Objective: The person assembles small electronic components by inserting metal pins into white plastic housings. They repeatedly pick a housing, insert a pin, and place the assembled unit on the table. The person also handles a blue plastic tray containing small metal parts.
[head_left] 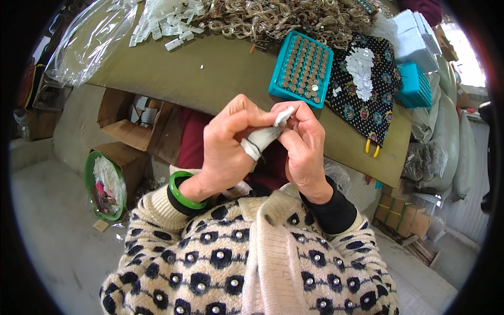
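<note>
Close together over the table's near edge, my left hand point(228, 139) and my right hand point(306, 144) meet, both closed. Between their fingertips is a small white piece point(284, 116), pinched from both sides; its exact kind cannot be made out. A grubby white wrap point(258, 144) with a dark band covers a finger of my left hand. Just beyond my right hand lies a turquoise tray point(276, 79) with rows of small round brownish pieces point(303, 68), a few of them brighter at its near end.
A dark patterned cloth point(344, 105) bears a pile of flat white pieces point(361, 71). Tangled brownish loops point(273, 21) and translucent white clips point(165, 21) heap at the table's back. Stacked turquoise trays point(415, 86) stand right. A green basin point(89, 176) and cardboard box point(126, 134) are left below.
</note>
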Demonstrator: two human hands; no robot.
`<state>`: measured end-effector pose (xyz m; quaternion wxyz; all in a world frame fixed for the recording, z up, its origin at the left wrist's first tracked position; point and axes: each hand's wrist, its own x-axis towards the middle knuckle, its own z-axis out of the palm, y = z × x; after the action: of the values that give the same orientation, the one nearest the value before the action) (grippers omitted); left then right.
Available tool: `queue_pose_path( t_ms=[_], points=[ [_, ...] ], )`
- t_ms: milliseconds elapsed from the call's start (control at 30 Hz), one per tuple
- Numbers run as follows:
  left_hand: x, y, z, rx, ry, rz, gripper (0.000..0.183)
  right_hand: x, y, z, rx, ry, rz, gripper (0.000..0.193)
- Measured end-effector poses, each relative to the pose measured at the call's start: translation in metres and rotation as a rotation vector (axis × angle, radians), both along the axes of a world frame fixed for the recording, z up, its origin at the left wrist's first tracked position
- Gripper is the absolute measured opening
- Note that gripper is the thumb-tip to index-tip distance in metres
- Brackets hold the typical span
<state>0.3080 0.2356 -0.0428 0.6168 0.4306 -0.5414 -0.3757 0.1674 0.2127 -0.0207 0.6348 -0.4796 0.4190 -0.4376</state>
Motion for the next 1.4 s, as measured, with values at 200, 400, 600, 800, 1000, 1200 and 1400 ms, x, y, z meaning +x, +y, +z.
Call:
queue_pose_path(
  t_ms=[200,400,600,800,1000,1200,1400],
  points=[
    [0.005,-0.003,-0.001,0.168,0.242,-0.092,0.020,-0.021,-0.011,0.012,-0.122,0.230,0.117,0.015],
    [0.013,-0.009,-0.001,0.592,0.814,-0.345,0.029,-0.056,-0.112,-0.001,-1.022,1.012,-0.354,0.006],
    [0.013,-0.025,0.003,0.630,0.776,-0.253,0.024,-0.067,-0.157,-0.025,-1.066,1.139,-0.213,0.004],
    [0.012,-0.036,0.011,0.610,0.776,-0.320,0.015,-0.074,-0.152,-0.010,-0.927,1.032,-0.006,0.006],
    [0.008,-0.042,0.008,0.562,0.845,-0.391,0.015,-0.080,-0.143,0.006,-0.730,0.901,-0.026,0.009],
    [0.005,-0.040,0.011,0.617,0.801,-0.297,0.026,-0.082,-0.133,0.005,-0.937,1.062,0.120,0.014],
    [0.009,-0.039,0.012,0.643,0.787,-0.312,0.029,-0.079,-0.130,0.003,-0.929,1.051,0.093,0.008]
  ],
)
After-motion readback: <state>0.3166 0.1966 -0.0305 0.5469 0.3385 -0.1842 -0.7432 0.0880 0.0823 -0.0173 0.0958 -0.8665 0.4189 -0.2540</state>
